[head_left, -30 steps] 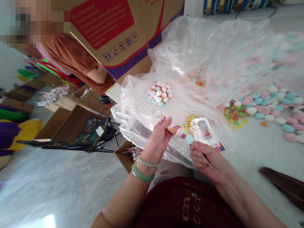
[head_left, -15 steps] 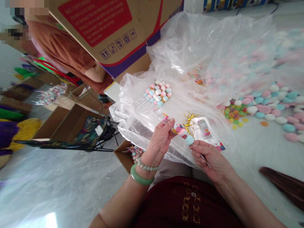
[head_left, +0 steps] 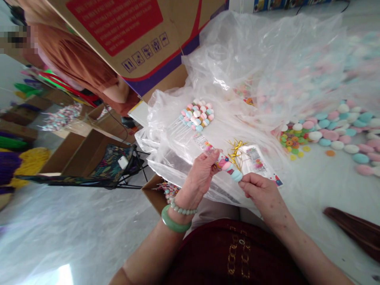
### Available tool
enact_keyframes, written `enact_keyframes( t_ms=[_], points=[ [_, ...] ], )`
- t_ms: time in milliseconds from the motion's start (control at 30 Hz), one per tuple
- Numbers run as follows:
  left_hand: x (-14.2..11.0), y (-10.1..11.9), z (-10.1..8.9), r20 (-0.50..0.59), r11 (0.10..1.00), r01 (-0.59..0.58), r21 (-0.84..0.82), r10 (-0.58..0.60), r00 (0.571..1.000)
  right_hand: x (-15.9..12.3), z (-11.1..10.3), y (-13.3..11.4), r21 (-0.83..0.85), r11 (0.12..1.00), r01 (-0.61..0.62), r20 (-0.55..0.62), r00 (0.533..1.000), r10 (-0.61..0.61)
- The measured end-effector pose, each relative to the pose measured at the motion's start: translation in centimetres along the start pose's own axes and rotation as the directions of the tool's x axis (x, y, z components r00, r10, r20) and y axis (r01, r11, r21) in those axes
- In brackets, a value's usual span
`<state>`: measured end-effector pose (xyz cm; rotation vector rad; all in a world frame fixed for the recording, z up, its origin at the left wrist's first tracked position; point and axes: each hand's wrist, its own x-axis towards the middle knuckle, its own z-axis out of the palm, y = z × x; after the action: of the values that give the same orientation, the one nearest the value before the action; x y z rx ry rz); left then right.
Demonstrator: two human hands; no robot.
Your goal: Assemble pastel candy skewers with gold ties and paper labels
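Note:
A candy skewer with pink, white and blue round sweets is held between my two hands above my lap. My left hand pinches a clear printed sleeve around the skewer's far end. My right hand is closed on the stick end, right behind the blue sweet. On the plastic sheet just beyond lie a bunch of finished candy skewers, some gold twist ties and a stack of printed sleeves.
Loose pastel sweets and small coloured ring candies lie at the right. A big cardboard box stands behind; another person in an orange top is at the left. An open box of skewers sits below my left hand.
My right hand has pushed the skewer further into the sleeve, so the stick no longer shows behind it. My left hand has stayed pinched on the sleeve.

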<state>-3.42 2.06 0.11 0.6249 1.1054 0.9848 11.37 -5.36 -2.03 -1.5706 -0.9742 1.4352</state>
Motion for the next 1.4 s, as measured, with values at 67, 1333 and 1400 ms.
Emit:
enact_keyframes(
  t_ms=[67,1333,1400],
  points=[
    [-0.2,0.0,0.2,0.023,1.0,0.019,0.0,-0.019,1.0,0.0,0.4,-0.2,0.098,0.994,-0.052,0.034,0.998,0.049],
    [-1.7,-1.8,3.2,0.173,0.993,0.09,-0.076,-0.076,0.982,1.4,1.3,-1.6,0.389,0.92,-0.042,-0.087,0.993,0.082],
    [-1.3,-1.5,2.9,0.102,0.99,0.069,-0.122,-0.056,0.993,0.8,0.9,-1.3,0.383,0.923,-0.041,0.014,0.999,0.039]
  ],
)
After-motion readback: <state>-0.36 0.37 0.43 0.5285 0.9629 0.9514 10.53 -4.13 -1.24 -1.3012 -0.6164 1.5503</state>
